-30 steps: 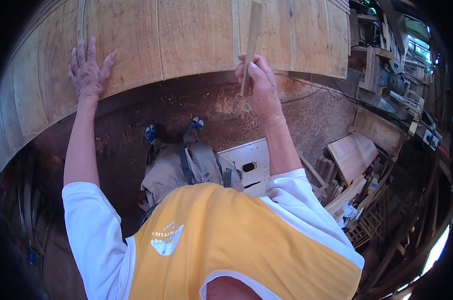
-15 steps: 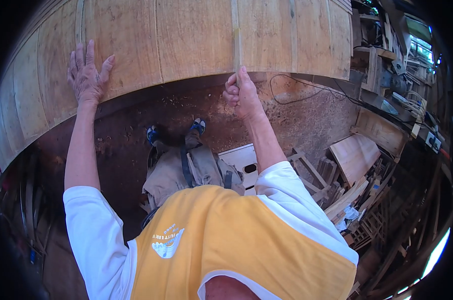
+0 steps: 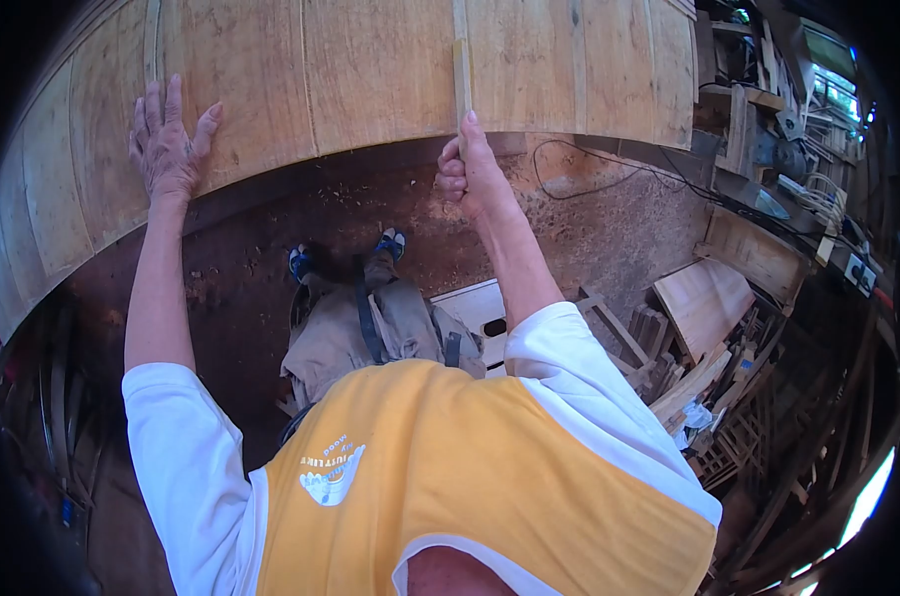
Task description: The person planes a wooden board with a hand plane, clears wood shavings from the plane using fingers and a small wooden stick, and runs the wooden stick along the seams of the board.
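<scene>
My left hand [image 3: 167,149] lies flat with its fingers spread on a large wooden panel [image 3: 380,74], near its close edge. The panel is light brown and has several narrow grooves or seams running away from me. At that same edge, farther right, my right hand [image 3: 472,171] is closed around the near end of a thin wooden strip [image 3: 462,74], thumb stretched along its top. The strip points away from me and lies in line with one of the seams. My fingers hide its lower end.
A black cable [image 3: 594,194] loops over the dusty floor right of my arm. Wooden boards [image 3: 703,303] and scrap pieces are piled at the right, beside a cluttered bench with a power socket [image 3: 859,273]. A white stool-like object [image 3: 480,313] with a dark slot stands near my legs.
My right hand has slid a little away from me and slightly left, carrying the strip farther along the seam. The left hand stays flat on the panel, almost unmoved.
</scene>
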A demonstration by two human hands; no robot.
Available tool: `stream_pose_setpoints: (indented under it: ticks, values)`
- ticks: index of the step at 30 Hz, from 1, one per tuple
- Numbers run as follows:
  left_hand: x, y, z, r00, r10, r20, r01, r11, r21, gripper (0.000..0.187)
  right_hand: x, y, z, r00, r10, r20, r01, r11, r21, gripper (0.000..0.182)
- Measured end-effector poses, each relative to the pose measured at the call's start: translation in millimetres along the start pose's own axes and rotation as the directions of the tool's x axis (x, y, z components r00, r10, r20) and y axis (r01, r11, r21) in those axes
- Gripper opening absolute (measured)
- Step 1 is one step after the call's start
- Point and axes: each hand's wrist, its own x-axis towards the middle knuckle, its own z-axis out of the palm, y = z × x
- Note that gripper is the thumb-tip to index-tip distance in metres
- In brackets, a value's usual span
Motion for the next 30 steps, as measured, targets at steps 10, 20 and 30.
stream_pose_setpoints:
  ticks: [10,20,30]
  values:
    - [-1,3,-5,1.0,-0.005,-0.009,0.004,0.999,-0.041,0.09,-3,-3,-34,0.782,-0.622,0.031,0.509,0.609,-0.608,0.027]
    - [0,4,-5,1.0,-0.003,-0.024,0.001,0.998,-0.056,0.092,-13,-11,-40,0.667,-0.721,0.186,0.243,-0.025,-0.97,0.02]
    - [-1,2,0,0.999,0.002,-0.04,-0.004,0.999,-0.038,0.091,-13,-11,-30,0.778,-0.611,0.143,0.011,-0.215,-0.977,0.028]
